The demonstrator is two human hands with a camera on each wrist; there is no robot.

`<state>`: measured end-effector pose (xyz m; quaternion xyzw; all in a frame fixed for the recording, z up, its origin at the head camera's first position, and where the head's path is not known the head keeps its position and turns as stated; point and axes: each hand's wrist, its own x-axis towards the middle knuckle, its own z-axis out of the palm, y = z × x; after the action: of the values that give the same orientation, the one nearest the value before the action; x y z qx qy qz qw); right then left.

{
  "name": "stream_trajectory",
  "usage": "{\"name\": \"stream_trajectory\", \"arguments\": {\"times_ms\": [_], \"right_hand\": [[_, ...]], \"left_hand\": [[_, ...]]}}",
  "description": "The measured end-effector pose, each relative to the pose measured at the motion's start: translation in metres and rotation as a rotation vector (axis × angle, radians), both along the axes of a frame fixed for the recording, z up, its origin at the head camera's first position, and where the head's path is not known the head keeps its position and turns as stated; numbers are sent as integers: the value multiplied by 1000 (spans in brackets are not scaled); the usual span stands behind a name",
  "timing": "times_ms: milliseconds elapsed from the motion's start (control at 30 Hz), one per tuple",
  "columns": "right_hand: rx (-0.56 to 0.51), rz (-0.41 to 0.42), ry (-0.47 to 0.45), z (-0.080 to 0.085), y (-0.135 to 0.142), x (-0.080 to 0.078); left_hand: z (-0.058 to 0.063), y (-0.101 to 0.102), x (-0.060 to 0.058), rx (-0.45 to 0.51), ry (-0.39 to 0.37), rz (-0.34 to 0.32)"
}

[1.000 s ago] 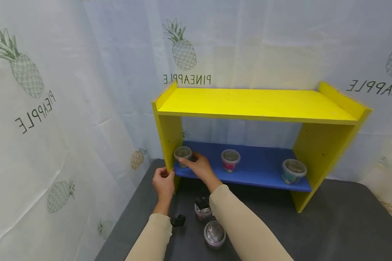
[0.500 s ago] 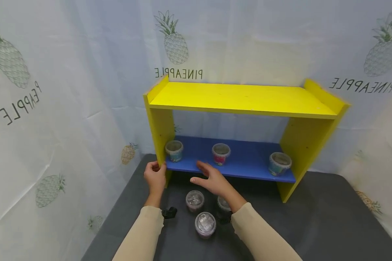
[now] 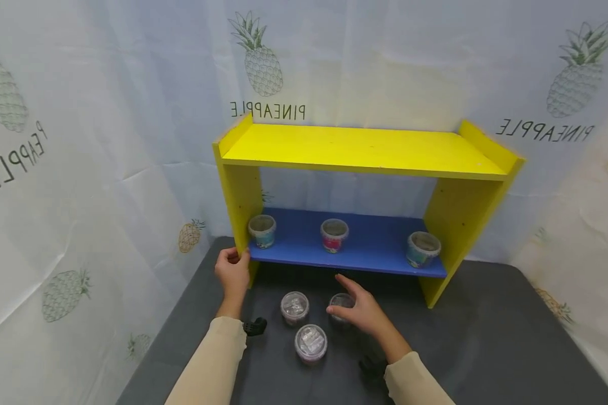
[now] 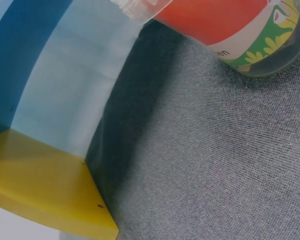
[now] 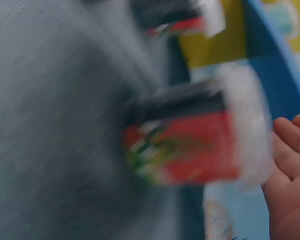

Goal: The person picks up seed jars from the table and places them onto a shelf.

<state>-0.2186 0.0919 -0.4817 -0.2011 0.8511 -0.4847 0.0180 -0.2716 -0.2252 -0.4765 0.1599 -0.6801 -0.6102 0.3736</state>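
A small yellow shelf unit (image 3: 365, 147) with a blue lower board (image 3: 300, 247) stands on the dark table. My left hand (image 3: 233, 275) grips the front edge of its left side panel (image 3: 235, 214) with thumb and fingers. My right hand (image 3: 365, 312) hovers with spread fingers by a lidded tub (image 3: 342, 318), thumb and fingers apart around its near side. Two more lidded tubs stand on the table, one at the left (image 3: 294, 309) and one in front (image 3: 311, 344). Blurred in the right wrist view, a red-labelled tub (image 5: 182, 147) appears beside my palm. The left wrist view does not show my left hand.
Three tubs sit on the blue board: a blue one (image 3: 262, 230) at the left, a pink one (image 3: 334, 235) mid-board, and another blue one (image 3: 423, 250) at the right. A pineapple-print curtain (image 3: 147, 112) hangs behind and at the left of the dark table (image 3: 466, 349).
My right hand has let go of the left blue tub on the board and moved down and right to the table tubs. My left hand keeps its grip. The head view has shifted.
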Motion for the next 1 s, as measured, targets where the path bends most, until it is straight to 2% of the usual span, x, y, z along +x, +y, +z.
{"name": "stream_trajectory", "arguments": {"times_ms": [133, 267, 500, 833, 933, 1000], "right_hand": [[35, -64, -44, -23, 7, -1], [6, -133, -120, -41, 11, -1], [-123, -218, -186, -56, 11, 6], [-152, -301, -146, -58, 5, 10], [-163, -333, -127, -48, 7, 12], [-178, -350, -108, -33, 9, 12]], "left_hand": [[1, 0, 0, 0, -12, -1], [1, 1, 0, -8, -33, -6], [1, 2, 2, 9, -40, 1], [1, 0, 5, 8, -41, -8], [-1, 0, 4, 11, -38, -7], [0, -2, 4, 15, -33, -2]]}}
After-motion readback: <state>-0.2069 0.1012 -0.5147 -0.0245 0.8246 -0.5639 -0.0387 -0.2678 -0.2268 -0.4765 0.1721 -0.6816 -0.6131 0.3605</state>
